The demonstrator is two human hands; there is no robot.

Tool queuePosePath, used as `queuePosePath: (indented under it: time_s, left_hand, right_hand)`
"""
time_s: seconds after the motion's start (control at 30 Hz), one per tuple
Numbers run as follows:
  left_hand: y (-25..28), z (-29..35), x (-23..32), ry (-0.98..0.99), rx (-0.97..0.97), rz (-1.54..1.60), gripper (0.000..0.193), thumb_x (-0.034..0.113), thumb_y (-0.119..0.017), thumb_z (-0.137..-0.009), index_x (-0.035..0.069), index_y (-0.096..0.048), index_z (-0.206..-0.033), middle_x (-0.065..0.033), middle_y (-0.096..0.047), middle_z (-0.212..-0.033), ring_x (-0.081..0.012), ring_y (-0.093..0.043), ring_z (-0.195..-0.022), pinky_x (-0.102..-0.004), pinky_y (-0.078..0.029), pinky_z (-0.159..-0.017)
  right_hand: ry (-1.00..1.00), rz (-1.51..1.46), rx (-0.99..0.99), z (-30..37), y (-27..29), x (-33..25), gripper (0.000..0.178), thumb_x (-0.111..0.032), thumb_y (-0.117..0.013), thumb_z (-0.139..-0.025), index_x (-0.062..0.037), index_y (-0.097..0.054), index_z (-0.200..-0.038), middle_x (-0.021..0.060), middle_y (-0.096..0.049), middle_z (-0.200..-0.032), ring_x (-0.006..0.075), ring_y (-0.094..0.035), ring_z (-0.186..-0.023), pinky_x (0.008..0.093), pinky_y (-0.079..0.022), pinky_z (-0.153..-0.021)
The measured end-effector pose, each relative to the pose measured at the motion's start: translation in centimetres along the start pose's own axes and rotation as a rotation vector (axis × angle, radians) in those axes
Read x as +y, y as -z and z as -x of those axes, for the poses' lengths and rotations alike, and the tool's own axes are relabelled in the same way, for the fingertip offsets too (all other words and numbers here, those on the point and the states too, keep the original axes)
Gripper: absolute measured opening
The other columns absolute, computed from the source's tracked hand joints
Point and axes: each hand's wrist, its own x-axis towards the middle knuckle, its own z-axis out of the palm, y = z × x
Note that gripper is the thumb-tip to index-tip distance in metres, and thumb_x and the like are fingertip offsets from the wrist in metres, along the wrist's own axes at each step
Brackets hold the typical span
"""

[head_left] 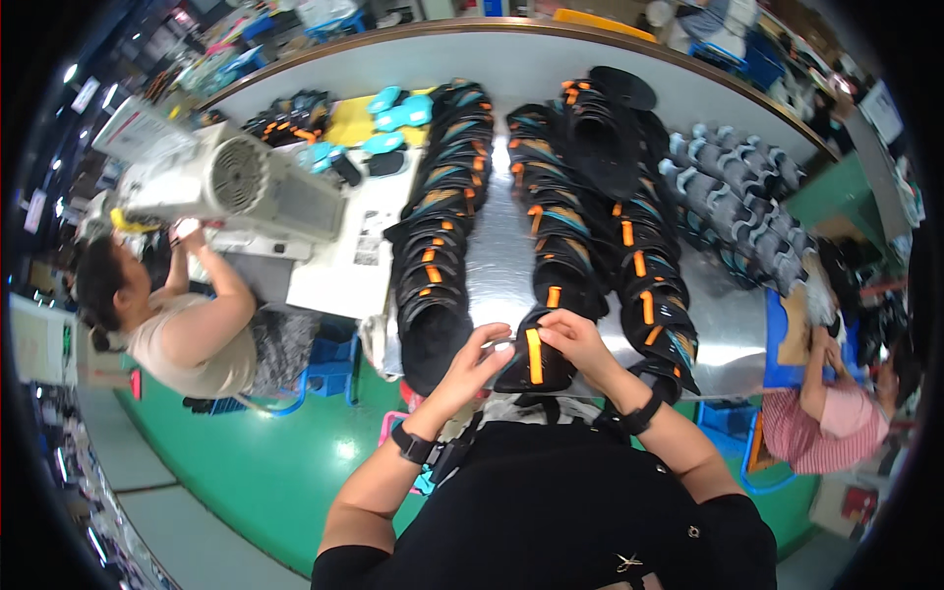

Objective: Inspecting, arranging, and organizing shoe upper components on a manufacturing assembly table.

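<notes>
A black shoe upper (pixel 544 366) with an orange pull tab lies at the near end of the middle row, close to my body. My right hand (pixel 582 346) has its fingertips closed on the top edge of this upper, beside the orange tab. At its left side is my left hand (pixel 474 372), fingers curved and apart, with the thumb near the upper's edge. I see nothing held in it. Long nested rows of the same black, orange and teal uppers stretch away on the metal table: a left row (pixel 433 261) and a right row (pixel 644 265).
Grey pieces (pixel 733 192) are stacked at the table's right. To the left, a person (pixel 206 324) works at a white machine (pixel 231 182). Teal pieces (pixel 401 113) lie on yellow sheets beyond it. Another person (pixel 831 413) sits at the right by a blue tray (pixel 784 339).
</notes>
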Motion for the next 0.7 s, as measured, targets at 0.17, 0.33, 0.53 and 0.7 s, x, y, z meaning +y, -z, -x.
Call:
queuePosePath:
  time_s: [0.17, 0.33, 0.53, 0.7]
  left_hand:
    - [-0.6, 0.2, 2.4, 0.204, -0.049, 0.104, 0.01, 0.014, -0.068, -0.09, 0.004, -0.067, -0.091, 0.0042, -0.061, -0.08, -0.002, -0.051, -0.073, -0.0197, -0.04, -0.063]
    - [-1.5, 1.2, 0.9, -0.328, 0.266, -0.425, 0.013, 0.005, -0.071, -0.079, 0.004, -0.059, -0.075, -0.0006, -0.053, -0.068, -0.0121, -0.049, -0.06, -0.0293, -0.036, -0.053]
    - [1.0, 1.7, 2.8, -0.418, 0.16, -0.664, 0.034, 0.014, -0.075, -0.075, 0.001, -0.058, -0.101, -0.0132, -0.057, -0.095, -0.0309, -0.056, -0.091, -0.0386, -0.045, -0.08]
    - [4.8, 3.7, 0.6, -0.427, 0.058, -0.983, 0.058, -0.005, -0.065, -0.067, 0.009, -0.06, -0.123, -0.0097, -0.06, -0.11, -0.0311, -0.057, -0.102, -0.0388, -0.049, -0.086]
  right_hand:
    - [-0.087, 0.118, -0.068, 1.7, -1.5, -2.8, 0.011, -0.006, -0.062, -0.092, -0.0029, -0.06, -0.102, -0.0022, -0.062, -0.087, 0.0043, -0.059, -0.08, 0.0184, -0.046, -0.072]
    - [-0.139, 0.1, -0.184, 1.3, -3.1, -1.9, 0.008, -0.003, -0.062, -0.09, -0.006, -0.059, -0.097, -0.0072, -0.052, -0.071, 0.0022, -0.048, -0.06, 0.02, -0.037, -0.05]
    - [-0.148, -0.111, -0.051, -0.1, -5.0, -1.5, 0.006, -0.006, -0.055, -0.094, -0.006, -0.054, -0.1, -0.0046, -0.048, -0.069, 0.003, -0.041, -0.053, 0.0197, -0.032, -0.046]
    - [-0.455, -0.197, -0.254, -2.8, -4.2, 0.2, 0.013, -0.015, -0.055, -0.098, -0.0035, -0.059, -0.101, -0.0016, -0.053, -0.077, 0.0053, -0.049, -0.063, 0.0204, -0.039, -0.052]
